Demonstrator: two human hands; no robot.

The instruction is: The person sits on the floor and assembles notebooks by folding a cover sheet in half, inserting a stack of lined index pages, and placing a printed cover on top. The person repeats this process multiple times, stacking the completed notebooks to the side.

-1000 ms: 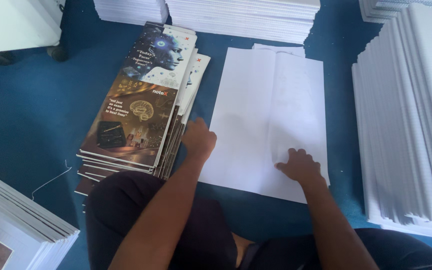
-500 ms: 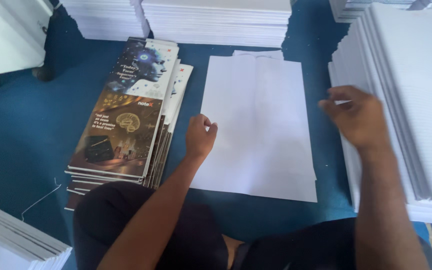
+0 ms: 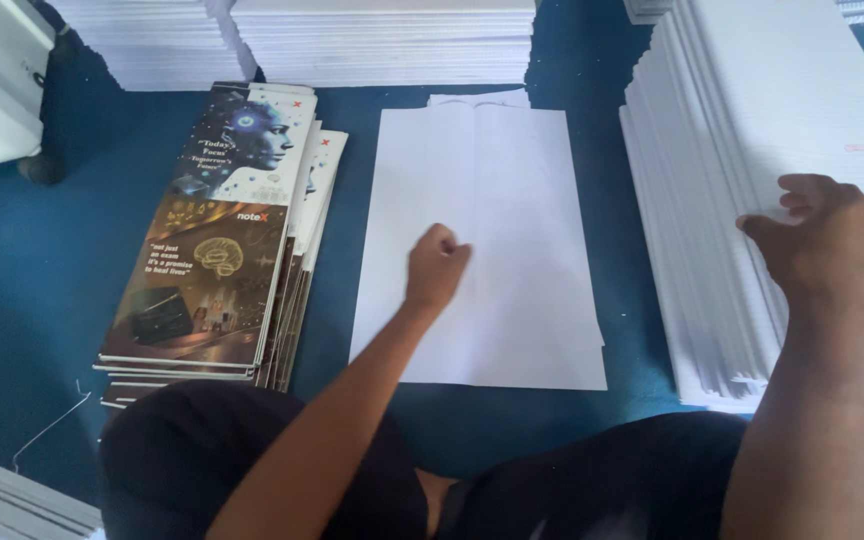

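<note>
Left hand: the left hand (image 3: pixel 436 268) sits at the centre of the frame, fingers curled into a loose fist, knuckles resting on the white sheets (image 3: pixel 512 170); nothing shows between the fingers.
Right hand: the right hand (image 3: pixel 820 240) is at the right edge, fingers bent and pressed onto the top of the tall paper stack (image 3: pixel 752 110); it may be pinching the top sheet, but the fingertips are hidden, so I cannot tell whether it grasps anything.
White sheets: a thin pile of long blank sheets lying flat on the blue floor (image 3: pixel 12 260), middle of the frame, with a fold or seam running lengthwise; a second sheet's edge peeks out at the top.
Tall paper stack: right side of the frame, many ruled white sheets, edges fanned in steps toward the centre.
Printed covers: a stack of printed covers (image 3: pixel 217 240) at left of centre, just beside the white sheets, dark artwork with a head and a brain.
Far stacks: more white paper stacks (image 3: pixel 382 40) along the top edge.
Containers: none clearly visible; every pile lies straight on the floor.
Legs: dark trousers (image 3: pixel 252 460) at the bottom.
</note>
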